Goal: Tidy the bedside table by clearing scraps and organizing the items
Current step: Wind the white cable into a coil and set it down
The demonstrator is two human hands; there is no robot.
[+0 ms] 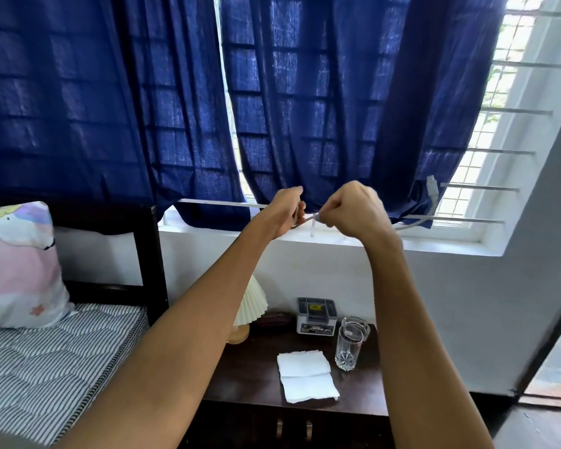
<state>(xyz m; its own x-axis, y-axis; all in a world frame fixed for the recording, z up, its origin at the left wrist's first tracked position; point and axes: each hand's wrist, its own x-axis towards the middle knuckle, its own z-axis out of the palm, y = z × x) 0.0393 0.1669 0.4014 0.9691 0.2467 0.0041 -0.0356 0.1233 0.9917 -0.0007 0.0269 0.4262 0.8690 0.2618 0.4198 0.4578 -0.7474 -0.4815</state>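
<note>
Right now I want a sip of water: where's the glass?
In the head view, the glass stands at the table's right side, just right of the white tissue and in front of the ashtray.

- Dark blue curtains (337, 108) hang behind the fingers (300, 210) and go far up above them
- A window (499, 124) with thin metal bars shows up and to the right of the fingers, where the curtains stop
- A white window ledge (434, 243) runs just under the fingers
- A white wall (450, 312) is below the fingers, under the ledge
- A dark bed frame (151, 254) stands down and to the left of the fingers
- A pink and white pillow (17, 264) leans far to the left of the fingers
- A striped mattress (46, 358) lies low and left of the fingers
</note>
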